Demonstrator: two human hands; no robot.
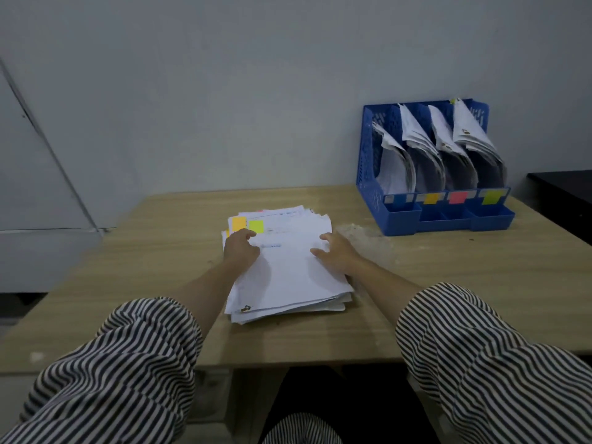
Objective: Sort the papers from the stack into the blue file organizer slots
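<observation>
We see the paper stack [288, 270] lying mid-table, near the front edge of the table [160, 283], its sheets fanned and uneven at the far and near edges. Left hand [241, 248] sits on the stack's left side, fingers curled, the grip pinching the top sheet's left edge just below an orange tab [238, 224] and a yellow-green tab [256, 226]. Right hand [336, 254] rests on the stack's right side, fingers spread fairly flat, grip wide and holding nothing we can tell. A binder clip [246, 308] sits at the stack's near left corner. The blue file organizer [432, 168] stands at the far right against the wall [224, 91], well apart from the stack, four slots already holding bent papers, coloured labels along its front. Bare table runs between stack and organizer, and left of the stack. Striped sleeves [128, 363] fill the foreground.
</observation>
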